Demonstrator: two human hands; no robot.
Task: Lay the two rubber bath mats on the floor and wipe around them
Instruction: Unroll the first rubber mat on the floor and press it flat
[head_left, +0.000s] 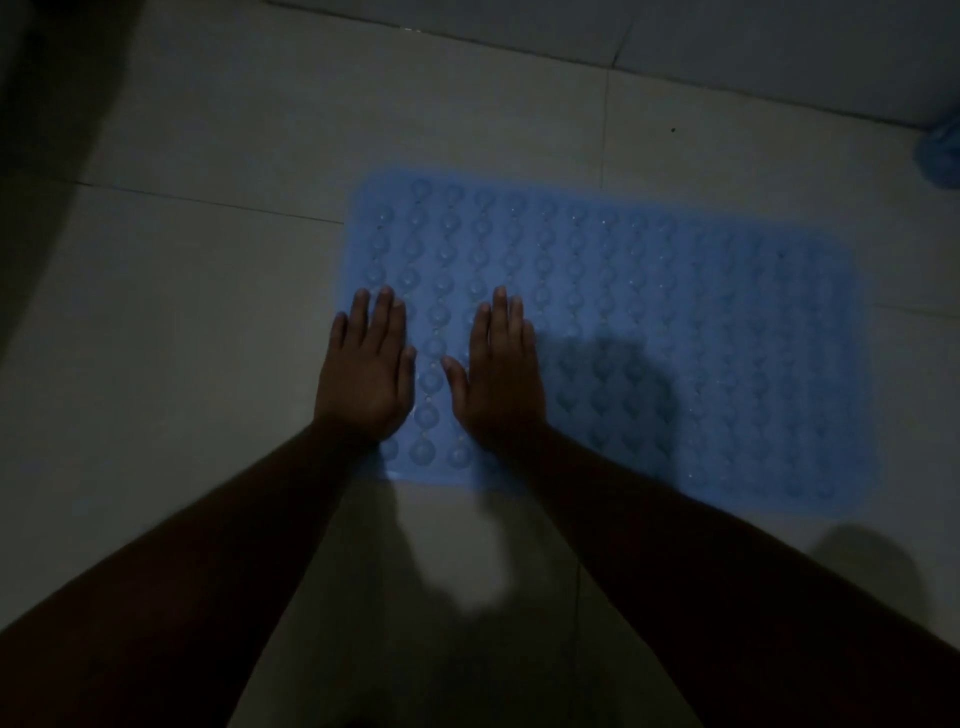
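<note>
A light blue rubber bath mat (675, 291) with rows of round bumps lies flat on the pale tiled floor (208, 312). Both my hands lie flat on its left end with straight fingers. My left hand (366, 371) presses on the mat's left edge, partly over the floor. My right hand (498, 374) presses the mat a little to the right of it. Only one mat lies spread out in view.
The room is dim. A bluish object (941, 156) sits at the right edge, cut off by the frame. A wall base or step (675, 47) runs along the top. A dark shape (47, 104) fills the upper left corner.
</note>
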